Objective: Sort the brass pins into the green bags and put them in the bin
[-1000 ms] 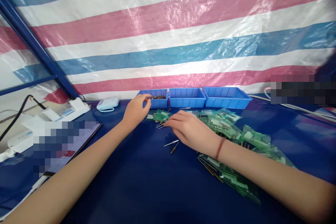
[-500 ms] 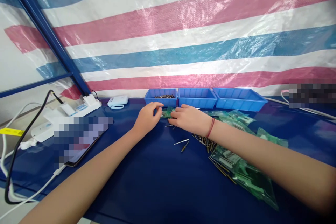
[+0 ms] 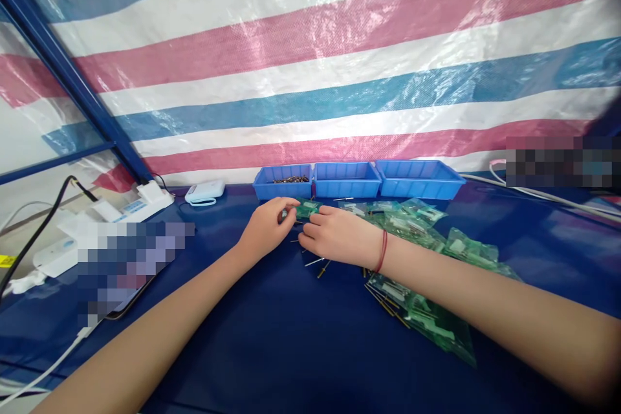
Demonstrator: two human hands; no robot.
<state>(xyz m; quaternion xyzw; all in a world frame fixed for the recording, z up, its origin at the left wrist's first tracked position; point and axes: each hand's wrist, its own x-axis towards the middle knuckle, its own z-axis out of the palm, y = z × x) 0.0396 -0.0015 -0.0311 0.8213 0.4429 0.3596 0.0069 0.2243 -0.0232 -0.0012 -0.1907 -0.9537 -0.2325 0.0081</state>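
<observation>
**Both hands close in on one green packet**

Both hands meet at the middle of the dark blue desk point(image 3: 272, 336). The left hand point(image 3: 266, 231) has its fingers point(image 3: 286, 206) curled in, thumb and forefinger pinched on the near edge of a small green packet point(image 3: 307, 208). The right hand point(image 3: 334, 236) sits at 3 o'clock from the left, knuckles up, its fingers point(image 3: 315, 218) bent and pressing the same packet from the other side; whether they grip it or only rest on it, I cannot tell. A red string point(image 3: 381, 251) circles the right wrist.

The packet lies just in front of the left blue bin point(image 3: 284, 182), which holds a dark heap of small parts. Two more blue bins point(image 3: 383, 180) stand touching in a row at its 3 o'clock.

At 6 o'clock from the hands, loose metal pins point(image 3: 320, 264) lie on the desk. At 4 o'clock, a spread of green packets point(image 3: 427, 233) fans along the right forearm. At 9 o'clock sit a small white device point(image 3: 204, 193) and a white power strip point(image 3: 140, 202).
</observation>
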